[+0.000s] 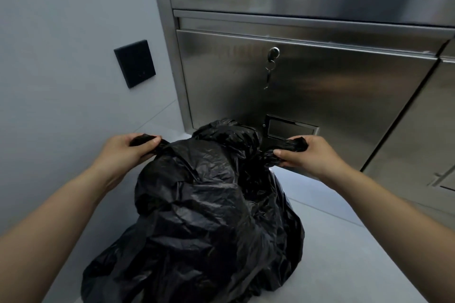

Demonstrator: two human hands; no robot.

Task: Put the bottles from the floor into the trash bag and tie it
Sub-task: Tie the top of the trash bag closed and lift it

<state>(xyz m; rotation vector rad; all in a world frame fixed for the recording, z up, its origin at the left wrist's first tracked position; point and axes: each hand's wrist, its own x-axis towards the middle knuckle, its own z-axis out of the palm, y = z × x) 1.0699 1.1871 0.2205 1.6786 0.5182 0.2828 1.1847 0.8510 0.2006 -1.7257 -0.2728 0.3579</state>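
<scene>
A bulging black trash bag [209, 216] stands on the pale floor in front of me. My left hand [125, 150] grips a bunched end of the bag's top at the upper left. My right hand [307, 155] grips another twisted end at the upper right. The two ends are pulled apart, with a lump of gathered plastic between them at the bag's far top. No bottles are visible; the bag hides whatever is inside.
A stainless steel cabinet [320, 86] rises directly behind the bag, with a key [269, 66] hanging in its lock. A black wall plate [135, 66] sits on the grey wall at the left. Pale floor [332, 241] lies to the right.
</scene>
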